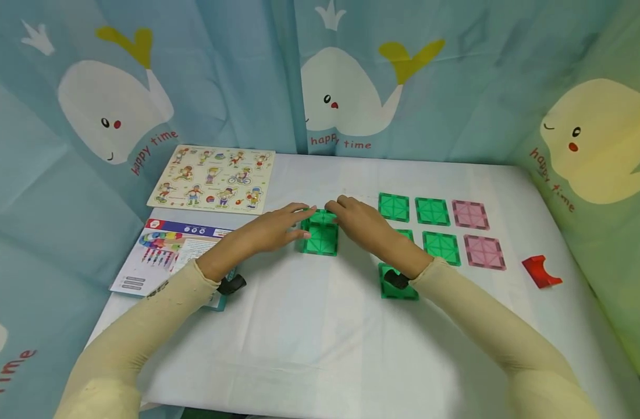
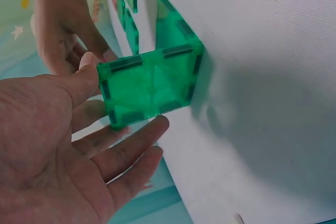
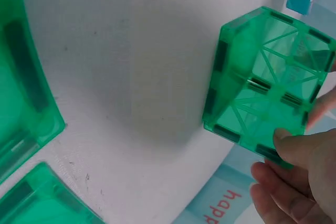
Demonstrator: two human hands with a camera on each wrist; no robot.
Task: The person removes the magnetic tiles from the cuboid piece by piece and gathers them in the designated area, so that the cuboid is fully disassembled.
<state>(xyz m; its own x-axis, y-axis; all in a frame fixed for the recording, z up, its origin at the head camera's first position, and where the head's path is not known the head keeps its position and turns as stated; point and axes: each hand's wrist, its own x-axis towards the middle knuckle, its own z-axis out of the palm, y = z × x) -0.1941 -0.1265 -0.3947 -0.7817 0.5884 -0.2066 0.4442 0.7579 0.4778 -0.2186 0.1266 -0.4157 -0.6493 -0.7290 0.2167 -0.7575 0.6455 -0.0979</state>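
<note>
Several green translucent magnetic tiles (image 1: pixel 320 240) are joined at their edges in the middle of the white table, with some standing at angles to each other. At their left side, my left hand (image 1: pixel 281 226) has its thumb on a tile's edge and its fingers spread around the far side. The left wrist view shows that tile (image 2: pixel 152 85) from close up. On the right, my right hand (image 1: pixel 363 224) pinches the edge of a joined tile (image 3: pixel 268 121) between thumb and fingers. How the tiles meet at the back is partly hidden.
Loose green tiles (image 1: pixel 432 211) and pink tiles (image 1: pixel 470 215) lie flat at the right, some under my right forearm. A red notched piece (image 1: pixel 541 272) sits farther right. A picture puzzle board (image 1: pixel 215 179) and a printed box (image 1: pixel 157 256) lie at the left.
</note>
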